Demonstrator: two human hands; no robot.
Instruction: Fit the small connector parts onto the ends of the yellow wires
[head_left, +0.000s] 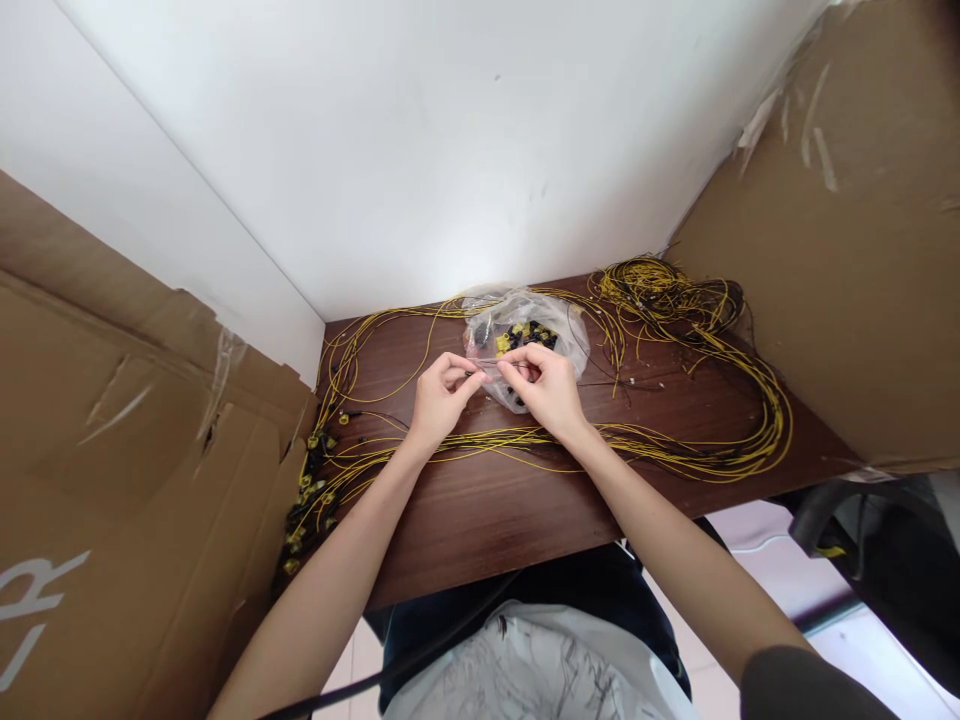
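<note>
Over a clear plastic bag (574,345), my left hand (442,398) and my right hand (547,388) face each other with fingertips pinched. A thin dark wire (489,362) stretches across the short gap between them, gripped from both sides. Its ends are hard to follow past my fingers. Inside the bag, just beyond my hands, lie small yellow and black connector pieces (529,335). A bundle of yellow and black wires (480,438) passes under my forearms along the front of the table.
The brown table (487,510) has a white wall behind it and cardboard (840,250) on both sides. Tangled wire ends (652,285) heap up at the back right. Several yellow and black connectors (311,490) cluster along the left edge.
</note>
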